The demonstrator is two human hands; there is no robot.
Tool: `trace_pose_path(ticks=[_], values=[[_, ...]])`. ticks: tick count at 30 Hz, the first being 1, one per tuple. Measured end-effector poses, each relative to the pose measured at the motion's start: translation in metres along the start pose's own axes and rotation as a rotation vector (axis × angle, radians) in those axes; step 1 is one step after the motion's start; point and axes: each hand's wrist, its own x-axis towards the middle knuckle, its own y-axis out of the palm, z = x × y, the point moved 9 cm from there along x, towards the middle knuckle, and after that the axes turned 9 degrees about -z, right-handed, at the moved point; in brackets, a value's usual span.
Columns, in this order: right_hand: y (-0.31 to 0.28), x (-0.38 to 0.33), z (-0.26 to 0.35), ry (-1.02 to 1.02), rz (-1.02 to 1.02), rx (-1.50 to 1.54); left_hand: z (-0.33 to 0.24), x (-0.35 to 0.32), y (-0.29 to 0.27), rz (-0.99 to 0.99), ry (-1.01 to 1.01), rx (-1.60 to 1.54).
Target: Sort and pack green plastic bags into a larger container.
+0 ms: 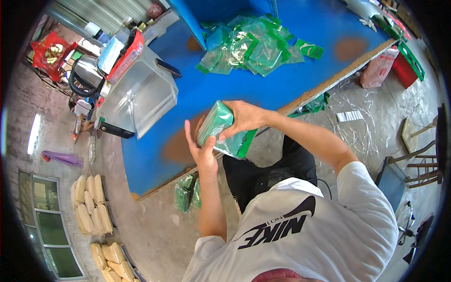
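Between my two hands, over the front edge of the blue table, is a stack of clear plastic packets with green edges (220, 120). My right hand (244, 116) wraps over the stack's right side, its thumb pressed on the front. At the lower left, my left hand (203, 149) supports the stack, its thumb against it and one finger stretched upward. A loose pile of similar green-edged packets (263, 51) lies farther back on the table.
The blue table (188, 101) has a worn wooden front edge. To the left stands a clear plastic box (141, 101) beside a kettle (88, 73). More green packets (184, 195) lie below the table. Stacked sacks (90, 204) are at the far left, a wooden chair (423, 164) at the right.
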Motion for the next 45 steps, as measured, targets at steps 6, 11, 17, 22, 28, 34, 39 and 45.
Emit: trace_pose_path(ticks=[6,11,17,22,28,34,39,45], values=[[0.022,0.003,-0.015,-0.064,-0.179,0.196,0.015,-0.001,-0.005,-0.324,0.020,-0.234],[0.042,0.001,-0.009,-0.027,-0.148,0.155,0.025,0.014,-0.033,-0.356,0.152,0.025],[0.036,0.005,-0.022,0.033,-0.110,0.383,0.046,0.021,-0.022,-0.370,0.054,-0.009],[0.006,-0.001,-0.084,0.386,-0.248,0.500,0.027,0.055,-0.014,-0.230,0.082,0.329],[-0.030,-0.022,-0.132,0.344,-0.481,1.281,0.002,0.234,-0.159,-0.445,0.270,1.070],[-0.012,-0.032,-0.174,0.505,-0.556,0.951,0.000,0.314,-0.275,-0.523,0.543,1.483],[-0.027,-0.031,-0.184,0.545,-0.582,1.025,0.038,0.339,-0.272,-0.444,-0.020,1.152],[-0.024,-0.023,-0.182,0.567,-0.533,1.099,0.030,0.322,-0.272,-0.498,0.193,1.221]])
